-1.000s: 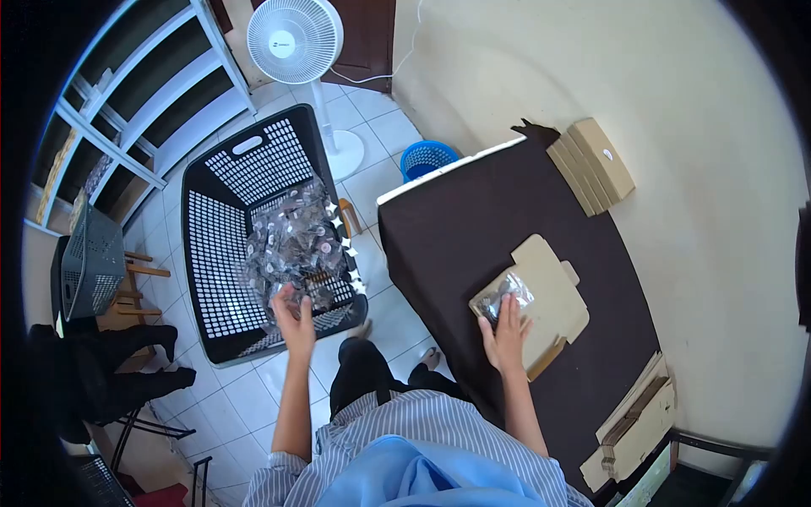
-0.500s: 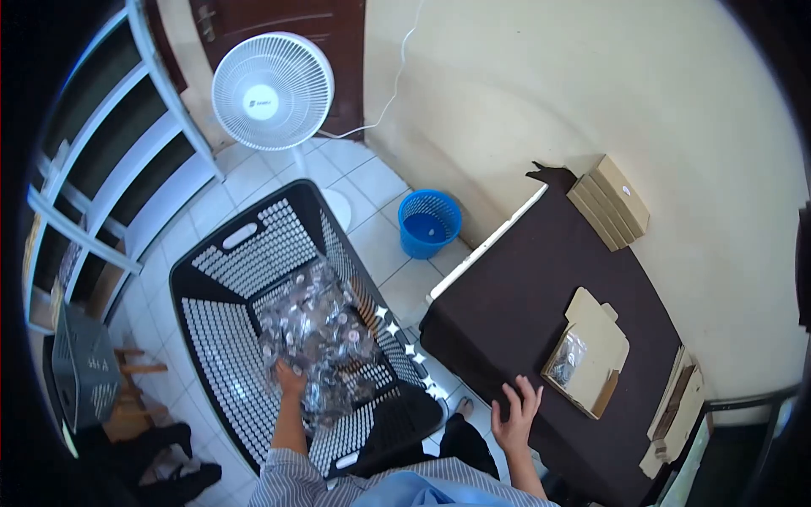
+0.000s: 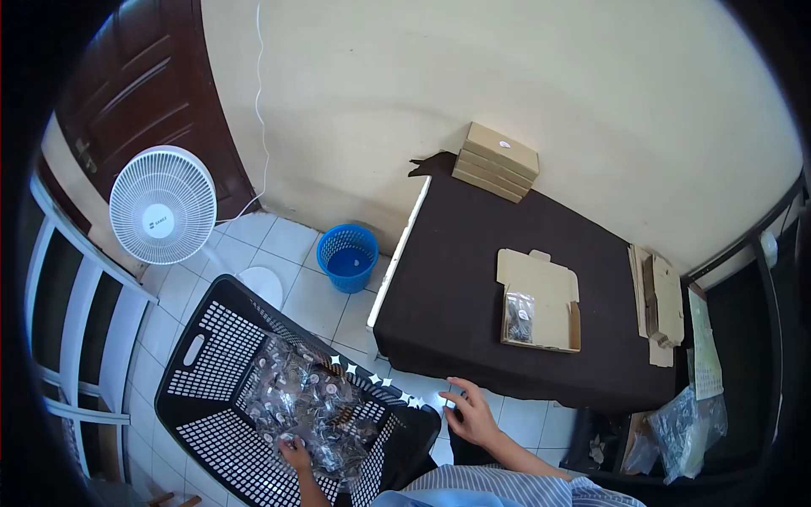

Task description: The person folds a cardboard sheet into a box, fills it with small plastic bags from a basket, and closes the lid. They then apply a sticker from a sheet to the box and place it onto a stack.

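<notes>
My left hand (image 3: 295, 455) is down in the black basket (image 3: 199, 376), its fingers bent against a heap of small clear plastic packets (image 3: 308, 397); whether a packet is between them is hidden. Over the floor, between basket and table, my right hand (image 3: 473, 414) is held with its fingers apart and nothing in them. On the dark-covered table an opened cardboard box (image 3: 545, 291) lies with its lid flap folded back. One clear packet (image 3: 519, 318) with a round white label rests in the box's left part.
Stacked closed boxes (image 3: 497, 160) stand at the table's back edge, flattened cardboard (image 3: 663, 300) at its right end. A blue bin (image 3: 347, 258) and a white fan (image 3: 164, 205) stand on the floor. Plastic bags (image 3: 688, 431) hang at the lower right.
My right hand has left the packet in the box and moved off the table toward the basket. My left hand has reached deeper among the packets. The view has turned right.
</notes>
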The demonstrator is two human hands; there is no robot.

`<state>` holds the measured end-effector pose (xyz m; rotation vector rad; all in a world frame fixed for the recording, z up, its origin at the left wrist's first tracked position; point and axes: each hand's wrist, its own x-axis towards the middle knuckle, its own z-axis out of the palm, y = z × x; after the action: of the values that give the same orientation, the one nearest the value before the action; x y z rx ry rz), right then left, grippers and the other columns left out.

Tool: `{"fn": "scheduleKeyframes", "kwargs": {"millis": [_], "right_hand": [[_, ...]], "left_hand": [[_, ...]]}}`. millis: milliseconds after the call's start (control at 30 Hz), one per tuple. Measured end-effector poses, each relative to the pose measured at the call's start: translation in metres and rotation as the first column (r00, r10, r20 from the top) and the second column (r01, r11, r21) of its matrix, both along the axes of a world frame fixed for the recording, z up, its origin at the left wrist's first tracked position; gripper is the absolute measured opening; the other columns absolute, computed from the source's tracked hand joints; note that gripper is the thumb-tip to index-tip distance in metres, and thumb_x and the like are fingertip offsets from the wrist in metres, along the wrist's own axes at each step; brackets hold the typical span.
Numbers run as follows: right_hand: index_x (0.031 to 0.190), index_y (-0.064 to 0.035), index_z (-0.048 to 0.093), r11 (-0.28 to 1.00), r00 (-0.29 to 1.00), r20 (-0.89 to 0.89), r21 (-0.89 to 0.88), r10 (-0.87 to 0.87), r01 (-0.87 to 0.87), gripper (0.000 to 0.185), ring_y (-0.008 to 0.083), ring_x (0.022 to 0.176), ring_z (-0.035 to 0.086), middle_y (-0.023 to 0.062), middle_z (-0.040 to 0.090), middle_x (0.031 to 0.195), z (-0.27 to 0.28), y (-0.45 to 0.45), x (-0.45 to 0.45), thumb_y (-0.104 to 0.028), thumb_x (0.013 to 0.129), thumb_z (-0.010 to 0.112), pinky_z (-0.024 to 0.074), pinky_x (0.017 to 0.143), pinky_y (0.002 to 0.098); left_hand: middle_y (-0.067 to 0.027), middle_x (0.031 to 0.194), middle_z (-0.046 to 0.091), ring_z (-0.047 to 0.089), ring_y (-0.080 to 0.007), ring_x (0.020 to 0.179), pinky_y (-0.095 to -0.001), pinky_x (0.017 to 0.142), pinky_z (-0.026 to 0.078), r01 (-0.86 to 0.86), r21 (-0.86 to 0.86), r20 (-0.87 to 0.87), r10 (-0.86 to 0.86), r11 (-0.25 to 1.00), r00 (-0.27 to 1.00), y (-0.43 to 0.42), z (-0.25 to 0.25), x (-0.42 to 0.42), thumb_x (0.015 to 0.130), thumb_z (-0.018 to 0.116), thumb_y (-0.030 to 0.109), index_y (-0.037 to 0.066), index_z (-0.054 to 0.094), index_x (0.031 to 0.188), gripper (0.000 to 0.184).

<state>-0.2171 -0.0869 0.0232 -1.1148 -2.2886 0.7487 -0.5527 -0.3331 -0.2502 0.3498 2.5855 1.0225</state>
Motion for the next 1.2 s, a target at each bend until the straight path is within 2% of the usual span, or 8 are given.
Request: {"fn": "scheduleKeyframes", "kwargs": {"millis": [100, 167, 433, 567, 767, 900, 1033, 1200], "right_hand": [[0.108, -0.0093, 0.059, 0.995, 0.993, -0.053, 0.015, 0.102, -0.101, 0.034, 0.0347, 0.111, 0.05, 0.0157, 0.049, 0.121, 0.005, -0.002, -0.017, -0.008, 0.075, 0.065, 0.0411, 0.092, 0.0425], [0.114, -0.0068, 0.054, 0.99, 0.989, -0.04, 0.03, 0.142, -0.141, 0.04, 0.0356, 0.109, 0.05, 0.0169, 0.048, 0.121, 0.01, -0.004, -0.033, -0.011, 0.076, 0.065, 0.0412, 0.092, 0.041], [0.126, -0.0022, 0.043, 0.696, 0.915, -0.395, -0.634, 0.083, -0.337, 0.05, 0.025, 0.088, 0.058, 0.0152, 0.057, 0.102, 0.034, -0.014, -0.07, -0.029, 0.087, 0.06, 0.0467, 0.078, 0.0334], [0.108, -0.001, 0.058, 0.875, 0.927, -0.375, -0.45, 0.0, -0.182, 0.032, 0.0162, 0.077, 0.06, 0.0105, 0.06, 0.087, 0.031, -0.012, -0.03, -0.021, 0.084, 0.064, 0.0487, 0.068, 0.0286], [0.093, -0.0013, 0.062, 0.897, 0.792, -0.481, -0.402, -0.376, 0.181, 0.011, 0.0096, 0.077, 0.056, 0.0041, 0.062, 0.085, 0.02, 0.025, 0.081, -0.007, 0.086, 0.056, 0.0458, 0.069, 0.0247], [0.093, -0.0022, 0.056, 0.795, 0.615, -0.505, -0.344, -0.605, 0.499, 0.012, 0.0036, 0.068, 0.044, -0.0041, 0.052, 0.078, 0.007, 0.096, 0.156, -0.013, 0.092, 0.052, 0.037, 0.059, 0.0187], [0.099, -0.0005, 0.055, 0.702, 0.619, -0.33, -0.328, -0.712, 0.632, 0.015, 0.0116, 0.079, 0.055, 0.0038, 0.059, 0.084, -0.013, 0.155, 0.181, -0.01, 0.086, 0.055, 0.0451, 0.072, 0.026], [0.107, -0.0025, 0.052, 0.679, 0.671, -0.11, -0.172, -0.733, 0.714, 0.028, 0.0255, 0.08, 0.062, 0.0126, 0.062, 0.084, -0.041, 0.184, 0.18, -0.01, 0.081, 0.057, 0.0472, 0.075, 0.0373]], "left_hand": [[-0.0113, 0.084, 0.052, 0.052, -0.018, 0.07, -0.0318, 0.058, 0.043, -0.006, 0.348, -0.156, 0.064, 0.937, 0.986, 0.008, 0.0, -0.004, 0.084, 0.063, 0.012, -0.002, 0.045, 0.095, 0.025], [-0.0078, 0.082, 0.049, 0.05, -0.0141, 0.07, -0.0277, 0.056, 0.043, -0.146, 0.584, 0.115, 0.097, 0.799, 0.989, 0.036, 0.055, 0.009, 0.086, 0.06, 0.011, 0.0, 0.043, 0.093, 0.021], [-0.0045, 0.094, 0.048, 0.048, -0.0117, 0.083, -0.0238, 0.071, 0.044, 0.125, 0.679, 0.181, -0.33, 0.724, 0.927, 0.139, 0.236, 0.125, 0.085, 0.058, 0.005, 0.001, 0.044, 0.11, 0.03], [-0.0067, 0.1, 0.047, 0.048, -0.0139, 0.088, -0.0265, 0.076, 0.043, 0.17, 0.757, 0.247, -0.517, 0.631, 0.819, 0.166, 0.265, 0.172, 0.084, 0.058, 0.005, 0.001, 0.038, 0.12, 0.041], [-0.0077, 0.096, 0.037, 0.038, -0.0152, 0.085, -0.026, 0.077, 0.034, 0.415, 0.898, -0.242, -0.62, 0.148, 0.746, 0.22, 0.373, 0.213, 0.088, 0.053, 0.023, 0.005, 0.038, 0.101, 0.027], [-0.0053, 0.089, 0.042, 0.04, -0.0165, 0.078, -0.0281, 0.072, 0.035, 0.094, 0.86, -0.502, -0.802, -0.501, 0.324, 0.2, 0.497, 0.24, 0.093, 0.041, 0.045, 0.014, 0.044, 0.097, 0.032], [-0.0028, 0.091, 0.051, 0.046, -0.0176, 0.094, -0.0376, 0.076, 0.035, -0.272, 0.669, -0.741, -0.649, -0.692, -0.171, 0.183, 0.552, 0.249, 0.083, 0.055, 0.055, 0.015, 0.058, 0.077, 0.041], [0.0012, 0.086, 0.051, 0.051, -0.0145, 0.079, -0.0303, 0.064, 0.037, -0.229, 0.658, -0.753, -0.631, -0.717, -0.188, 0.176, 0.58, 0.267, 0.089, 0.053, 0.033, 0.017, 0.057, 0.076, 0.021]]}}
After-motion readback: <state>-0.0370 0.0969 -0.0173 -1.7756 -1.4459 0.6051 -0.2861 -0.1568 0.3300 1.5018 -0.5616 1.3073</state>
